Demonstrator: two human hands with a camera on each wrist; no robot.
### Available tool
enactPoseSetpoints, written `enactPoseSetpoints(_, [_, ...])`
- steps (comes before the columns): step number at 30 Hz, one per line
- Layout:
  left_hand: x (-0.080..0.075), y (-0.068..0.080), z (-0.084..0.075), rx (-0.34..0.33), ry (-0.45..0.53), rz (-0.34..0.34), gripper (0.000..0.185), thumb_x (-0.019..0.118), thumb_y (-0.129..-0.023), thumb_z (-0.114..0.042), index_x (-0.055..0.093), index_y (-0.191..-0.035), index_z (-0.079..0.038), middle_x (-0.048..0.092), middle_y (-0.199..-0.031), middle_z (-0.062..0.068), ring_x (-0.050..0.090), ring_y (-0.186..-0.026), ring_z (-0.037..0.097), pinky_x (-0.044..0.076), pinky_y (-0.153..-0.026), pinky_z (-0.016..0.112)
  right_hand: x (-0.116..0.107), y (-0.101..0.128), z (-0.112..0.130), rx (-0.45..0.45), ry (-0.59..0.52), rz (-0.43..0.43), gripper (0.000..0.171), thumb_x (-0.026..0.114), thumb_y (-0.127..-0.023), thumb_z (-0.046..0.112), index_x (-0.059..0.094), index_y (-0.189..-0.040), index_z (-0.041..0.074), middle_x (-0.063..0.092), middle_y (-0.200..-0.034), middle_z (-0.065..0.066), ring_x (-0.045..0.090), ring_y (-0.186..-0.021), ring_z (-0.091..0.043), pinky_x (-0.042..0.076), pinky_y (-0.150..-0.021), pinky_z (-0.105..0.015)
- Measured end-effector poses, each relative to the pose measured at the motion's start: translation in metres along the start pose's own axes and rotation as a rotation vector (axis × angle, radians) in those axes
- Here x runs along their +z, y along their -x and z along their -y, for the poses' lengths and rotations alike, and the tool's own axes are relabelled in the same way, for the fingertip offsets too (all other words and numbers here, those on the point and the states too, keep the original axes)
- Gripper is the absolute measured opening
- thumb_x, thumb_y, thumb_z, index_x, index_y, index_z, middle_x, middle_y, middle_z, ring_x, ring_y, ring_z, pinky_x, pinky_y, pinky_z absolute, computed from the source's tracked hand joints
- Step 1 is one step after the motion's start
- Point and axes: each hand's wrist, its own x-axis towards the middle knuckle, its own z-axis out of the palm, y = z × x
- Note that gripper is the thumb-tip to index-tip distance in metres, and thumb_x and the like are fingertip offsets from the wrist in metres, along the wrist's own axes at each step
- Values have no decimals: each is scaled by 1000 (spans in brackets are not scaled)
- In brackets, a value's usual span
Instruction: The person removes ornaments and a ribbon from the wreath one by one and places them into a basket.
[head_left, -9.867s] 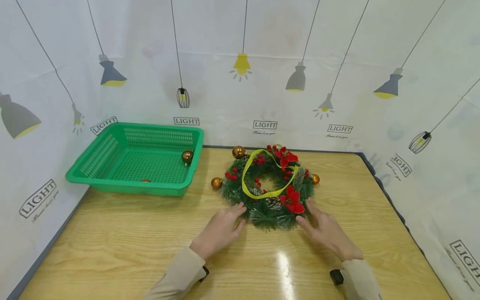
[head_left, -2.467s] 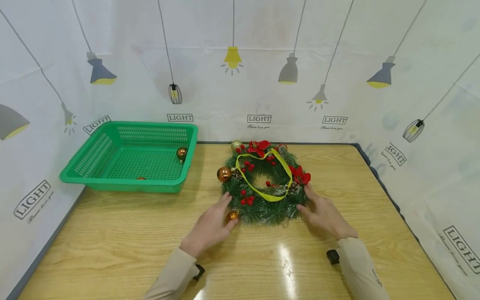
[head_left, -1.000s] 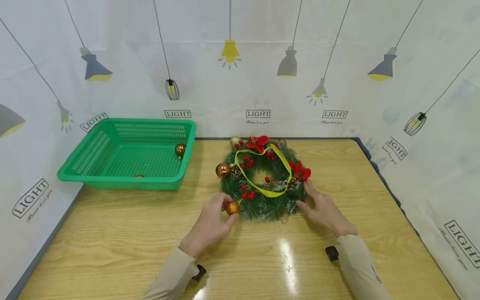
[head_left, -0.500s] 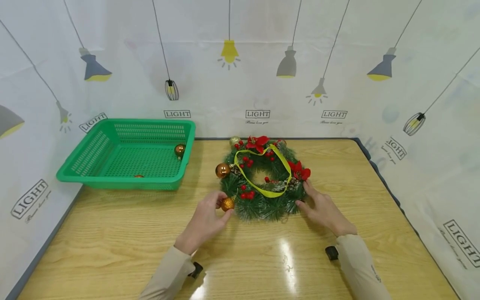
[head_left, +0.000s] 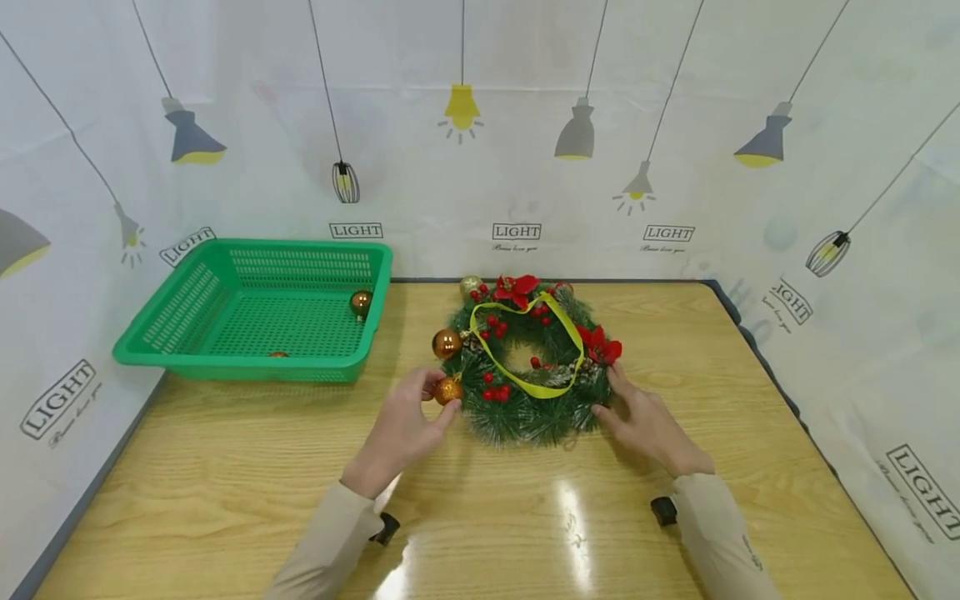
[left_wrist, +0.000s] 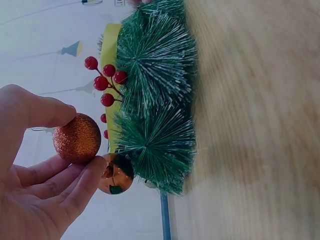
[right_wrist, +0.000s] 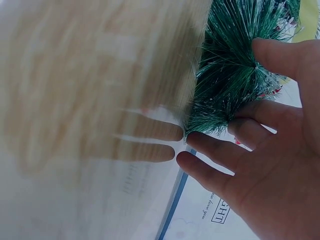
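Observation:
A round green wreath (head_left: 542, 417) with red flowers, red berries and a yellow ribbon (head_left: 543, 391) lies on the table. At its lower left, my left hand (head_left: 401, 427) pinches a glittery orange Christmas bauble (head_left: 448, 391) between thumb and fingertips. The left wrist view shows that bauble (left_wrist: 77, 138) held beside the needles, in front of a shiny copper bauble (left_wrist: 119, 175). My right hand (head_left: 651, 425) rests against the wreath's lower right edge. In the right wrist view its fingers (right_wrist: 215, 150) are extended at the greenery, with the thumb apart from them.
A green plastic basket (head_left: 352, 364) stands at the back left, with a brown bauble (head_left: 361, 303) inside and an orange thing partly hidden by its front wall. A pale gold bauble (head_left: 470, 286) sits at the wreath's far edge. Behind the wooden table (head_left: 247, 483) hangs a printed backdrop.
Since the oldest frame the wreath has turned counterclockwise. My left hand has taken hold of the orange bauble and moved it left and slightly farther back. The right hand stays in place lately.

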Motion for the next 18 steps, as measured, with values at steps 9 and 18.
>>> enactPoseSetpoints(9, [-17, -8, 7, -23, 13, -19, 32, 77, -88, -9, 62, -115, 2, 69, -103, 12, 68, -90, 24, 61, -82, 36, 0, 1, 1, -1, -1, 1, 78, 56, -105, 35, 19, -157, -8, 16, -163, -31, 65, -111, -46, 36, -116, -60])
enactPoseSetpoints(18, [-34, -16, 13, -26, 21, -92, 36, 81, -84, -5, 64, -114, 7, 72, -102, 19, 74, -90, 29, 63, -81, 37, 0, 1, 1, -3, -5, -3, 76, 56, -105, 35, 20, -157, -8, 16, -163, -30, 66, -116, -40, 43, -112, -59])
